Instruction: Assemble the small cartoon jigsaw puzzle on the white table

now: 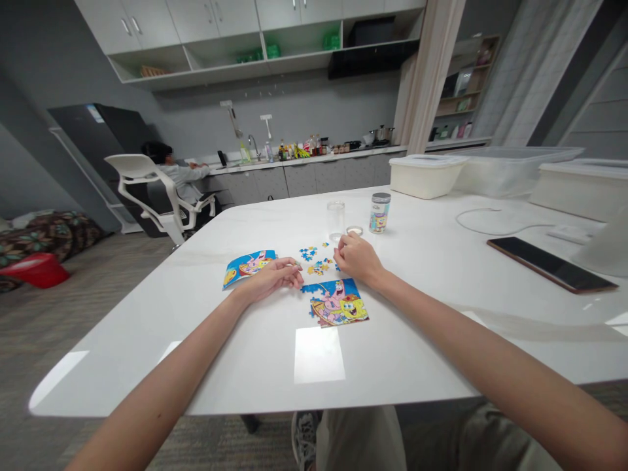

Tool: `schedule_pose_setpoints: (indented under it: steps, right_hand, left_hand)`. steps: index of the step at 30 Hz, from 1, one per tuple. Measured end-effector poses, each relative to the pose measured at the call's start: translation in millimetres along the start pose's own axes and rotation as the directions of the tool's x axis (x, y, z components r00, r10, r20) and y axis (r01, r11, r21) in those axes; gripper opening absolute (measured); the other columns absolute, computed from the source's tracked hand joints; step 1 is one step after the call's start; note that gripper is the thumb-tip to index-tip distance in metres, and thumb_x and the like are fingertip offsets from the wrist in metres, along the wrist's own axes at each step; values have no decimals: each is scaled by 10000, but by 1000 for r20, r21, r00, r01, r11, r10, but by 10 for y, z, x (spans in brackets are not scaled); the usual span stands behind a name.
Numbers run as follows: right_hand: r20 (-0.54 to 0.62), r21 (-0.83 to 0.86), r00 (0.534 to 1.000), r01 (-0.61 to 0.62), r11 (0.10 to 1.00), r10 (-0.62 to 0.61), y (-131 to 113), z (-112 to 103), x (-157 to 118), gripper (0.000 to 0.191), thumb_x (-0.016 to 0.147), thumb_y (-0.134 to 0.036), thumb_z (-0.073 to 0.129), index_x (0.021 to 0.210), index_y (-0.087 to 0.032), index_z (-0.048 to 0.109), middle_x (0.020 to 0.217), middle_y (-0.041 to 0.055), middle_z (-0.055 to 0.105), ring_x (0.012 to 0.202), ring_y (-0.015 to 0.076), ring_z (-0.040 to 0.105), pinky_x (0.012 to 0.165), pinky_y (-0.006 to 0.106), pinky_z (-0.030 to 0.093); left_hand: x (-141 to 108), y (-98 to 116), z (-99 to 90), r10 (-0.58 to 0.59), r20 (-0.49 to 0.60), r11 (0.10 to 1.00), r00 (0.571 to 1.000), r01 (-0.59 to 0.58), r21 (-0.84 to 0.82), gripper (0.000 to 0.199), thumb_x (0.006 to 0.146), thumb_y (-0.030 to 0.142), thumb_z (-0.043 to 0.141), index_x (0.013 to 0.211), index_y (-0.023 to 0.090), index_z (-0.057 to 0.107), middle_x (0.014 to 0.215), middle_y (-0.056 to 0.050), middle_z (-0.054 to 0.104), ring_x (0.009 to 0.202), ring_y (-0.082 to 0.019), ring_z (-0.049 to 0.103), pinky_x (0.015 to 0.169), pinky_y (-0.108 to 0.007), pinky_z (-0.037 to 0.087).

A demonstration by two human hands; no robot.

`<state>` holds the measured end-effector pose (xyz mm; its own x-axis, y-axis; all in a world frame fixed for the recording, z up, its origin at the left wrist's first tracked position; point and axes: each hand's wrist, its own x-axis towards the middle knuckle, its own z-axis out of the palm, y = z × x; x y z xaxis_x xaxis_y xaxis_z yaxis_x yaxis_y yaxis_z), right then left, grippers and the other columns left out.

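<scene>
A partly joined cartoon puzzle [341, 302] lies on the white table [235, 366], its left edge jagged. Just beyond it are loose puzzle pieces [320, 267], with another small group [309, 253] farther back. My left hand [275, 278] rests between the puzzle and a picture card [245, 265]; its fingers are curled together near the thumb, and whatever they hold is too small to name. To the right of the loose pieces, my right hand [359, 258] is closed with fingertips down at the tabletop; anything in it is hidden.
Behind the hands stand a clear jar [336, 219], a ring-like lid [354, 230] and a labelled can [379, 213]. A phone [549, 263], a white cable [495, 232] and storage boxes [426, 176] are at right. A person [184, 180] sits in the background at left.
</scene>
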<state>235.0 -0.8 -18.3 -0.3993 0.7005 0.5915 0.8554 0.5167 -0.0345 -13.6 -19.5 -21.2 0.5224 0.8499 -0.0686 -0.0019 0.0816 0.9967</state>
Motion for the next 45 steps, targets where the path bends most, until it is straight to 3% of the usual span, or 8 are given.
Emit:
schedule_pose_setpoints:
  steps: [9, 13, 17, 20, 28, 37, 40, 45]
  right_hand:
    - [147, 2, 984, -104, 995, 103, 50, 22, 12, 349, 956, -252, 400, 799, -129, 686, 950, 156, 666, 975, 252, 562, 814, 335, 441]
    - [327, 177, 941, -148, 973, 84, 247, 70, 36, 214, 883, -134, 493, 1000, -134, 673, 1036, 122, 656, 921, 198, 604, 836, 293, 453]
    - [466, 377, 884, -183, 908, -16, 458, 19, 60, 222, 826, -213, 617, 1027, -161, 694, 1045, 96, 670, 890, 180, 627, 812, 273, 478]
    - [474, 446, 877, -162, 880, -79, 510, -26, 63, 254, 772, -242, 682, 1019, -189, 713, 997, 68, 699, 887, 188, 625, 801, 286, 482]
    - [491, 446, 871, -228, 866, -24, 483, 24, 74, 204, 819, -187, 601, 991, -159, 707, 881, 55, 709, 750, 151, 618, 709, 259, 465]
    - [533, 484, 845, -269, 832, -37, 507, 30, 79, 270, 843, -248, 575, 1062, -142, 693, 754, 27, 680, 634, 130, 596, 634, 235, 435]
    - [509, 460, 859, -226, 859, -47, 497, 17, 70, 266, 845, -247, 566, 1053, -161, 708, 731, 17, 659, 630, 126, 576, 621, 226, 427]
    - [428, 420, 902, -150, 895, -50, 468, 43, 52, 280, 827, -207, 574, 1067, -193, 718, 885, 50, 644, 694, 132, 558, 653, 231, 431]
  left_hand:
    - [21, -26, -32, 5, 5, 1000, 1000, -5, -12, 247, 777, 340, 737, 825, 114, 649, 761, -79, 715, 641, -120, 655, 628, -227, 494]
    - [-11, 14, -4, 6, 5, 1000, 1000, -6, 1, 257, 783, 327, 732, 911, 135, 621, 713, -47, 705, 613, -115, 643, 582, -217, 466]
    - [-13, 26, 7, -4, 13, 1000, 1000, 4, 15, 291, 787, 325, 723, 983, 152, 596, 715, -37, 705, 610, -112, 638, 586, -217, 459]
    - [-2, 6, -11, 1, 15, 1000, 1000, -2, 11, 272, 768, 328, 739, 913, 151, 591, 714, -36, 703, 620, -115, 642, 592, -217, 459]
    - [-14, -35, -38, 66, 34, 997, 997, -65, -29, 333, 672, 273, 824, 908, 125, 642, 876, -79, 721, 736, -134, 677, 667, -224, 477]
    - [-52, -17, -35, 24, 8, 1000, 1000, -24, -10, 354, 683, 327, 823, 880, 140, 596, 795, -73, 736, 721, -157, 696, 693, -250, 502]
    - [-66, -9, -34, 39, 2, 999, 999, -39, -3, 346, 682, 332, 823, 852, 141, 590, 767, -70, 736, 709, -155, 695, 686, -247, 502]
    - [-82, -5, -12, 57, -10, 998, 998, -57, 7, 323, 680, 315, 823, 872, 140, 631, 797, -62, 735, 764, -158, 695, 734, -259, 512]
